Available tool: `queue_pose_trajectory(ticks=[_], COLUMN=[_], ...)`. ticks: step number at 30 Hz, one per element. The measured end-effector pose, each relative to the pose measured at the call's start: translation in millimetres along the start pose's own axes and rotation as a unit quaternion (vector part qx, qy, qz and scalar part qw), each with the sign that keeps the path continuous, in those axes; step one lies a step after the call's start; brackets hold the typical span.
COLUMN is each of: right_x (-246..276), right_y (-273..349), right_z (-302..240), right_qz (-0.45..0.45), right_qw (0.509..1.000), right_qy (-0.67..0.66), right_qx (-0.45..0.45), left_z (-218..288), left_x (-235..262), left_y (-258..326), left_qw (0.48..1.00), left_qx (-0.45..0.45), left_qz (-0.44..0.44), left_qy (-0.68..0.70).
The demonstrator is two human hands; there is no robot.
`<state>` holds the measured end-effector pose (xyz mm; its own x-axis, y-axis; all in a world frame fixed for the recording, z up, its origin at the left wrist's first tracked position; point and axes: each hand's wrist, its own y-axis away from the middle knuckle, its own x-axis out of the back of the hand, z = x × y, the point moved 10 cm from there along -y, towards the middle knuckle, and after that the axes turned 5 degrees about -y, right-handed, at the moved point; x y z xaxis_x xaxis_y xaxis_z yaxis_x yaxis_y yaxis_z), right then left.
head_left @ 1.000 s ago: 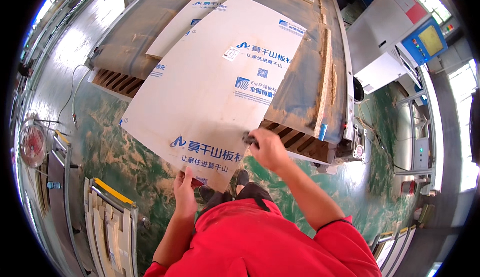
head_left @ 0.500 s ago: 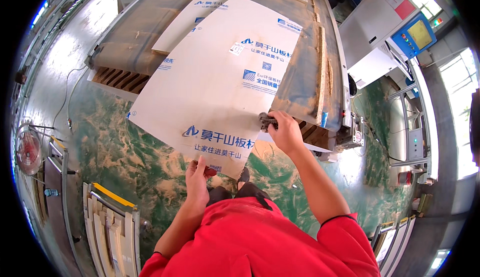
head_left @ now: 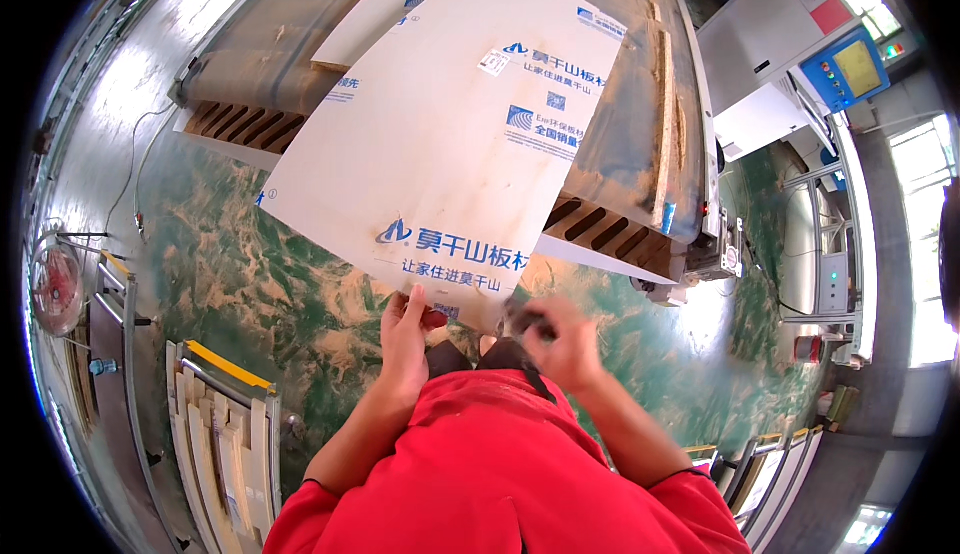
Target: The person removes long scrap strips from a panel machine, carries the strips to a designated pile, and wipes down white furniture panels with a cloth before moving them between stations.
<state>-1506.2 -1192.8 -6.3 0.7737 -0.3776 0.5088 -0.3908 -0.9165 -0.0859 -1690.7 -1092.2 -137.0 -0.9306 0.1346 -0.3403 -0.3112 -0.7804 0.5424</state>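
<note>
A large white board [head_left: 420, 134] with blue print and a small paper label slopes from the machine bed down toward me. My left hand [head_left: 404, 342] grips its near edge, thumb on top and fingers beneath; something dark red [head_left: 434, 319] shows by the fingertips. At the board's near right corner is my right hand [head_left: 566, 346], blurred by motion and closed on a wad of dark grey rag [head_left: 532, 321]. Whether the rag touches the board edge is hard to see. A second white board [head_left: 385, 9] lies on the bed, partly under the first.
The dusty machine bed [head_left: 250, 64] has a slotted front edge and a wooden strip [head_left: 665, 124] along its right side. A grey cabinet with a blue control panel [head_left: 845, 67] stands at right. Sawdust covers the green floor [head_left: 300, 304]. A rack of board strips [head_left: 222, 444] stands at lower left.
My right hand has moved with the rag from the board's right edge down to its near corner. My left hand keeps its grip, slightly higher and farther right in the view.
</note>
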Motion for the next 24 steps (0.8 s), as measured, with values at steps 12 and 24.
queue_pose_trajectory(ticks=[12, 24], right_x=[-52.2, -50.5], right_y=[13.1, 16.1], right_z=[-14.1, -9.6], right_qz=[-0.08, -0.018], right_qw=[0.989, 0.993], right_qy=[0.112, 0.116], right_qx=[0.052, 0.011], left_z=[-0.6, 1.0], left_x=[1.3, 2.6], left_y=[0.6, 3.0], left_qw=[1.0, 0.996], left_qx=[0.023, 0.049], left_qz=[-0.009, -0.062], left_qy=[0.017, 0.028])
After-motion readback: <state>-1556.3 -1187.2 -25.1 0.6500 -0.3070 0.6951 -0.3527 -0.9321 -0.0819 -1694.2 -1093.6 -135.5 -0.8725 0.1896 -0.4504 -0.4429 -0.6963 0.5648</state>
